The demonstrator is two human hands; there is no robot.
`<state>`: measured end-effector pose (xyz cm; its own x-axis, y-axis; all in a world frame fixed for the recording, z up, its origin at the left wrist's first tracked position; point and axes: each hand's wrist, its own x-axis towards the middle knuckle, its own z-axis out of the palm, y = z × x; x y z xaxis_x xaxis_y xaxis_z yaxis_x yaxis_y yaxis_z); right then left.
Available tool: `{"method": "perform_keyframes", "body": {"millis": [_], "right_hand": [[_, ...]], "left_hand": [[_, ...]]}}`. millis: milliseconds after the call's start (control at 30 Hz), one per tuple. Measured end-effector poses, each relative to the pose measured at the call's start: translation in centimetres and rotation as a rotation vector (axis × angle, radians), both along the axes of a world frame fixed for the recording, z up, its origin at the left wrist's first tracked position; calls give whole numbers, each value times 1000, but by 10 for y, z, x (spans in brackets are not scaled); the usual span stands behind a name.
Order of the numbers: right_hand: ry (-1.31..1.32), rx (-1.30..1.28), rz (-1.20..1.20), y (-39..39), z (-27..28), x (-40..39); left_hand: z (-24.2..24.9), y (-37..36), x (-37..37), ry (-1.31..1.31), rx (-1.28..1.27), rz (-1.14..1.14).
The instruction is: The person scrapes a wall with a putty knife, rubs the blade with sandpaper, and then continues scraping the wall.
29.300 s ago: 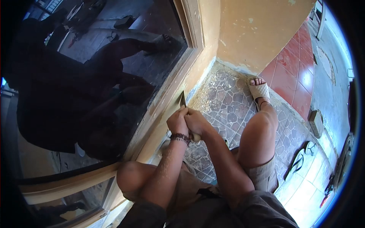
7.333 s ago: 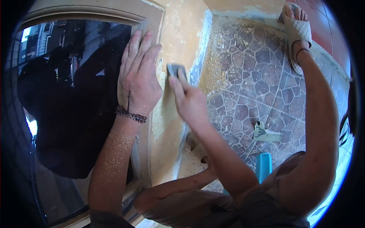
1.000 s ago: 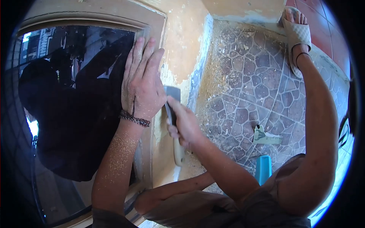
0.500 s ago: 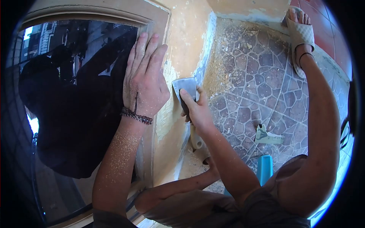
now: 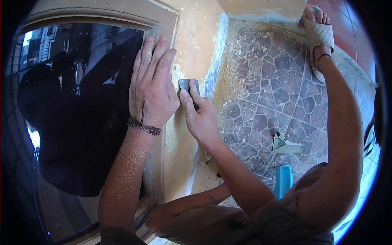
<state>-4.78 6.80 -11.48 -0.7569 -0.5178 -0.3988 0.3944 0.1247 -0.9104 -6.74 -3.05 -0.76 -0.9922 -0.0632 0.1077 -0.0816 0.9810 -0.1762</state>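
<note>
My left hand (image 5: 153, 92) lies flat on the window frame (image 5: 161, 28) and the edge of the dark glass (image 5: 90, 122), its fingers stretched out. Paint flakes dust that forearm. In my right hand (image 5: 202, 118) is a paint scraper (image 5: 185, 85) with a broad metal blade, held against the yellowish wall (image 5: 198, 49) just right of my left hand. Thumb and forefinger press along the blade; the handle is mostly hidden by the hand. Around the blade the wall shows pale patches of peeled paint.
Paint flakes are scattered over the stone-patterned floor (image 5: 281, 90) beside the wall. A torn piece of pale green card (image 5: 288, 145) lies there, near a turquoise plastic object (image 5: 283, 179). My sandalled foot (image 5: 318, 28) is at the upper right, by red tiles (image 5: 347, 20).
My right hand has moved slightly up and left with the scraper, and the blade now shows more narrowly, turned toward the wall. My left hand stays on the frame; the view has shifted a little.
</note>
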Motion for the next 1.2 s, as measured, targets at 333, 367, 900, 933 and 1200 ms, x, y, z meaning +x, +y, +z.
{"method": "perform_keyframes", "body": {"millis": [333, 367, 900, 933, 1200], "right_hand": [[-41, -18, -20, -5, 5, -14], [22, -4, -10, -3, 1, -8], [-104, -70, -67, -17, 6, -21], [-59, -43, -59, -14, 7, -17], [22, -8, -72, -9, 17, -1]], "left_hand": [[-3, 0, 3, 9, -13, -6], [-2, -1, 0, 20, -16, -10], [-3, 0, 2, -13, -17, 2], [-3, 0, 2, -13, -17, 0], [-3, -1, 2, -2, -23, 2]]}}
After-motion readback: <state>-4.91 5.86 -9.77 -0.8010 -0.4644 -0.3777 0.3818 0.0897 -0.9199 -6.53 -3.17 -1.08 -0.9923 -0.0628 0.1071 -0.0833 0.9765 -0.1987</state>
